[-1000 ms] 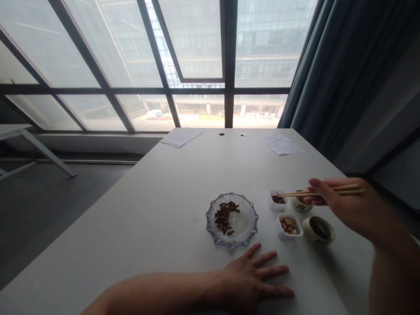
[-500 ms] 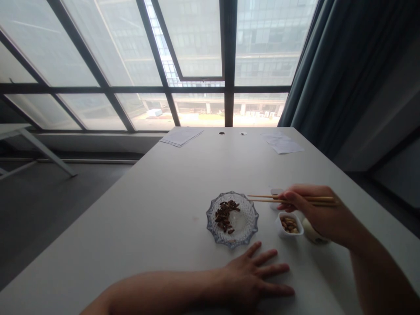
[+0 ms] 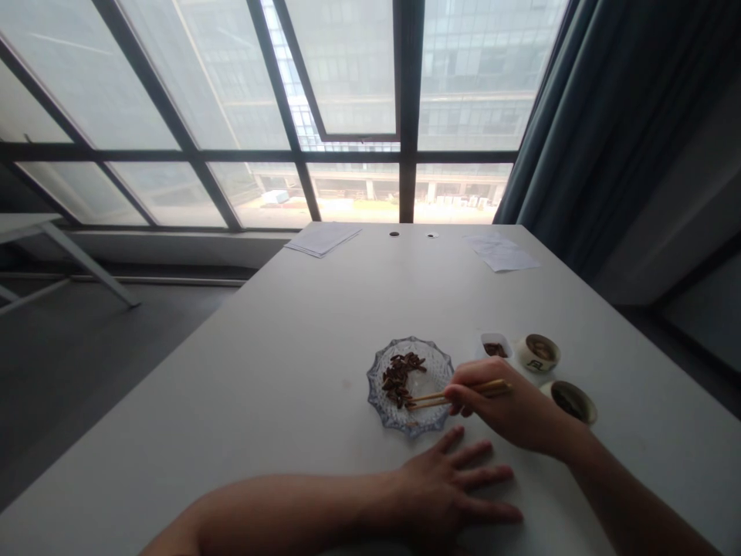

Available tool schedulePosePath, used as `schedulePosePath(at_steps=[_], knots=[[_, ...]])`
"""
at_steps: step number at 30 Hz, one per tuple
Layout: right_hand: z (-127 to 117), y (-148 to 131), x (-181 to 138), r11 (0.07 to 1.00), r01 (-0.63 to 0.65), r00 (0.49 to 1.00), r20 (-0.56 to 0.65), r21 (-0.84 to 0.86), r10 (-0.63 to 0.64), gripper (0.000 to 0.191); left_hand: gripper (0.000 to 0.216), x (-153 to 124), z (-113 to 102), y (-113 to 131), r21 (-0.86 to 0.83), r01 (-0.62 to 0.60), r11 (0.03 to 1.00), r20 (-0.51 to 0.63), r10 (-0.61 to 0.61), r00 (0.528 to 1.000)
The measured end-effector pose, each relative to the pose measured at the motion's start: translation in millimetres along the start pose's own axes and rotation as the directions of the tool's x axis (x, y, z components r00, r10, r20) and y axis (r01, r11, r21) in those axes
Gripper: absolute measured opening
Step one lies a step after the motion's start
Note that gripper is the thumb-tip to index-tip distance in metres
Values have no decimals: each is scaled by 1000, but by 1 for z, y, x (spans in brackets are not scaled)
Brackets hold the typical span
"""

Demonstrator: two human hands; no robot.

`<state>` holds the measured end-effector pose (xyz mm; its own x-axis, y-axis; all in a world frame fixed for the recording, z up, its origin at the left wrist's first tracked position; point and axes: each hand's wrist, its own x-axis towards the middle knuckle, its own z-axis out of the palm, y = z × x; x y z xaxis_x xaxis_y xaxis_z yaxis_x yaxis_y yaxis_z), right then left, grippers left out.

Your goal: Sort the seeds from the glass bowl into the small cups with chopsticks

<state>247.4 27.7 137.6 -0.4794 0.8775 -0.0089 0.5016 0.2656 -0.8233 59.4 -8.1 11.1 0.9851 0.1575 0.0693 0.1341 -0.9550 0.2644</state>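
My right hand [image 3: 498, 401] is closed around a pair of wooden chopsticks [image 3: 431, 398]. Their tips reach into a scalloped clear glass dish [image 3: 376, 401], at the lower edge of a heap of dark brown, elongated pieces [image 3: 398, 377]. Whether the tips pinch a piece is too small to tell. My left hand [image 3: 448, 486] lies flat on the table with fingers spread, just below the dish, holding nothing. The small white tub of tan nuts seen earlier is hidden behind my right hand.
Behind my right hand stand a white tub [image 3: 495, 346] with dark pieces and two round cups [image 3: 538, 354], [image 3: 570, 403], one marked with a dark character. Papers [image 3: 323, 239] lie at the far left of the white table [image 3: 278, 371], and another sheet [image 3: 502, 252] at the far right.
My right hand has moved left and down from above the tubs, bringing the chopstick tips into the glass dish. The two cups have come into view. My left hand stays put.
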Motion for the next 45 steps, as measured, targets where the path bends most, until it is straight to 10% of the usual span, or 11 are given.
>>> schedulePosePath(at_steps=[12,17,21,27,35,41,45], knots=[[-27,-1,-15,991,-51,968,-238,123,79,44,69,-1,-2,1,31,2,1000,4,-2,1000],[-70,4,-35,984,-149,720,-671,97,175,45,67,-1,-3,0,-35,6,999,31,-5,1000],[-92,22,-40,971,-238,586,-799,-6,138,48,67,0,-4,0,-69,13,997,36,-11,999],[-98,33,-35,946,-324,678,-703,-24,214,46,68,-1,-1,1,-65,24,998,25,-23,999],[-81,12,-33,978,-187,659,-726,97,198,46,71,0,-4,0,-64,12,998,36,-9,999],[-46,1,-18,992,-79,924,-367,96,109,43,69,-2,-1,0,-36,8,999,14,-7,1000],[-19,-4,-7,1000,15,992,-125,14,-13,43,70,-2,1,0,28,-5,1000,-4,5,1000]])
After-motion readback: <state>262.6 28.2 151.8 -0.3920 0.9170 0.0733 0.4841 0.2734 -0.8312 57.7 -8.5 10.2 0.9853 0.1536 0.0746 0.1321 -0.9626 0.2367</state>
